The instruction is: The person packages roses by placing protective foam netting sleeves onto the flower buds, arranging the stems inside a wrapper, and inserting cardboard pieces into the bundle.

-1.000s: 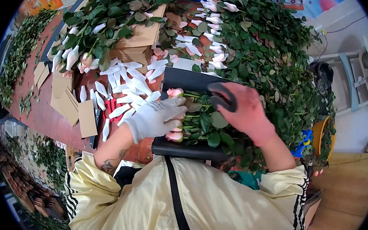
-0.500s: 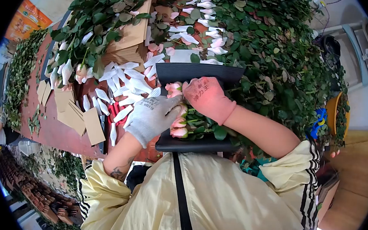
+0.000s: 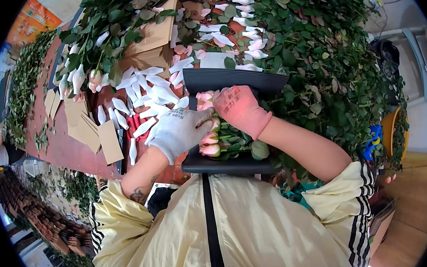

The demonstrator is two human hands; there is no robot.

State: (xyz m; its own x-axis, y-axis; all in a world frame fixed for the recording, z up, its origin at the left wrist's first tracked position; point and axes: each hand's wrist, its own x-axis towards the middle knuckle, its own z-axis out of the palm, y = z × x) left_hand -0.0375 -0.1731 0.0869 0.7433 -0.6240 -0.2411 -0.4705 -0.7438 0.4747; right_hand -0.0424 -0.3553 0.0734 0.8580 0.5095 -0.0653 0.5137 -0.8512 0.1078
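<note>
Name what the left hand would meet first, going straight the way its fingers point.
Probably the pink roses right at the left hand's fingertips, with the pink-gloved right hand just beyond; exact depth is unclear.

In front of you, the red table [image 3: 64, 149] carries a black ribbed holder [image 3: 228, 168] near its close edge, with a loose pile of white mesh sleeves [image 3: 162, 93] to the left, partly over something red [image 3: 135, 126]. Left of that pile you have loose brown cards [image 3: 111, 141], and behind it a tall stack of cardboard [image 3: 156, 36]. Pink petals [image 3: 180, 49] lie scattered beyond the holder, beside a row of sleeved roses [image 3: 255, 54], and a dense heap of leafy stems [image 3: 324, 67] covers your right side.
</note>
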